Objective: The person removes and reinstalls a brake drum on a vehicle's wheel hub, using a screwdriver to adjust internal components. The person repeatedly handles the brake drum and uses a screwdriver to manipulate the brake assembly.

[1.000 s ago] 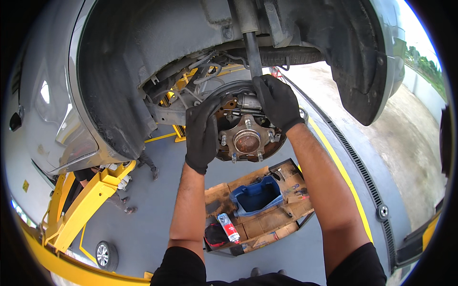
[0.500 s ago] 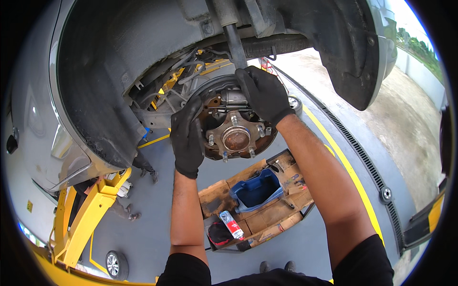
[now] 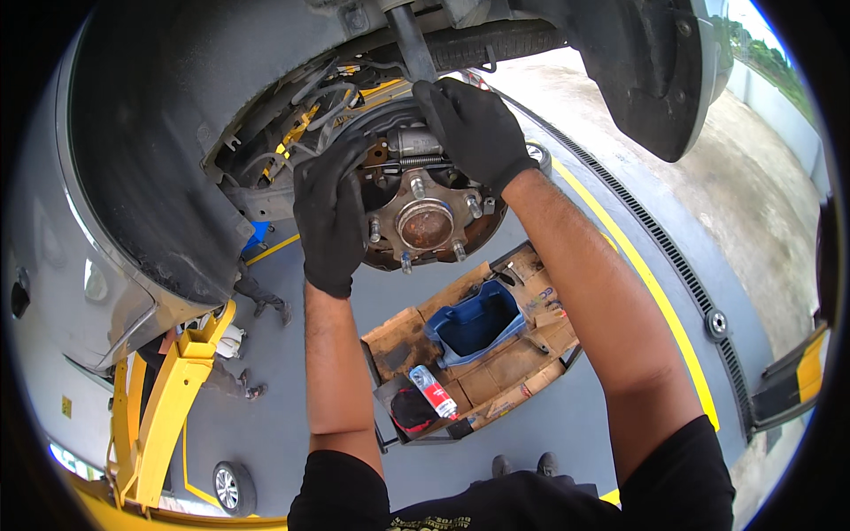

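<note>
In front of me is a drum brake assembly (image 3: 485,232) with its drum off, under the wheel arch of a raised grey car. At its centre sits a rusty wheel hub (image 3: 425,225) with several studs. Above the hub are a coil spring (image 3: 420,162) and a silver wheel cylinder (image 3: 413,140). My left hand (image 3: 329,212), in a black glove, closes round the assembly's left edge. On the upper right edge, my right hand (image 3: 471,128), gloved too, has its fingers curled against the assembly. The gloves hide what the fingertips touch.
Below stands a cart topped with cardboard (image 3: 398,354), carrying a blue plastic container (image 3: 476,323) and a red-and-white spray can (image 3: 434,391). A yellow lift arm (image 3: 173,403) is at left, near another person's legs (image 3: 261,288). A wheel (image 3: 234,488) lies on the floor.
My view has shifted, so the brake and both hands appear slightly higher and further left. Both hands stay at the brake assembly, with little change in their grip.
</note>
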{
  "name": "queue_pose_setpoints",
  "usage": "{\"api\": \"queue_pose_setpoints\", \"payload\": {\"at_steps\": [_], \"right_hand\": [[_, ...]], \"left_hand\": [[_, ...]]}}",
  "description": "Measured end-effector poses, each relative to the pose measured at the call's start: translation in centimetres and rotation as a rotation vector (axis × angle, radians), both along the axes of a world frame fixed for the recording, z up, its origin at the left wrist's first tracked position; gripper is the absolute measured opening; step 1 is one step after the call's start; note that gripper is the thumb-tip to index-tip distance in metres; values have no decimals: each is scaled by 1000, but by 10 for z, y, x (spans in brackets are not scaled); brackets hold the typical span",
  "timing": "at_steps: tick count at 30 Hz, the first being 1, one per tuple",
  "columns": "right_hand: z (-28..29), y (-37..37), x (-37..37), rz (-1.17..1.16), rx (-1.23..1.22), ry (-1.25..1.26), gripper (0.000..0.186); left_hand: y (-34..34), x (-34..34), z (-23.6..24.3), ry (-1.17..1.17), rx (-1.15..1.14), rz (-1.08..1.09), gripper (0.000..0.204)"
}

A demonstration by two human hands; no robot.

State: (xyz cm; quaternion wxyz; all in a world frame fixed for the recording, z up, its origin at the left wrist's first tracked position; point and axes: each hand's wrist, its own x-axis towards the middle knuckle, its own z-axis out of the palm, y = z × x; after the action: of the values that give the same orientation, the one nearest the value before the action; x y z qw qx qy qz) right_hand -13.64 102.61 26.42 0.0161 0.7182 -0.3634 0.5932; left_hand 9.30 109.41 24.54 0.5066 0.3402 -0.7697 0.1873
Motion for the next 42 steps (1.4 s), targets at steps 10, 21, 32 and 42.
{"api": "queue_pose_setpoints", "payload": {"at_steps": [10,21,32,42], "right_hand": [[-3,-1,-5,17,160,-30,53],[0,0,5,29,26,-62,40],[-13,-26,-2,-42,-333,133,43],[0,-3,-4,165,11,-90,43]], "left_hand": [[3,-1,-6,30,-10,-8,39],[-5,25,-24,-79,-123,-93,53],[-22,72,-106,269,-102,-71,70],[-27,51,-73,173,-96,-190,69]]}}
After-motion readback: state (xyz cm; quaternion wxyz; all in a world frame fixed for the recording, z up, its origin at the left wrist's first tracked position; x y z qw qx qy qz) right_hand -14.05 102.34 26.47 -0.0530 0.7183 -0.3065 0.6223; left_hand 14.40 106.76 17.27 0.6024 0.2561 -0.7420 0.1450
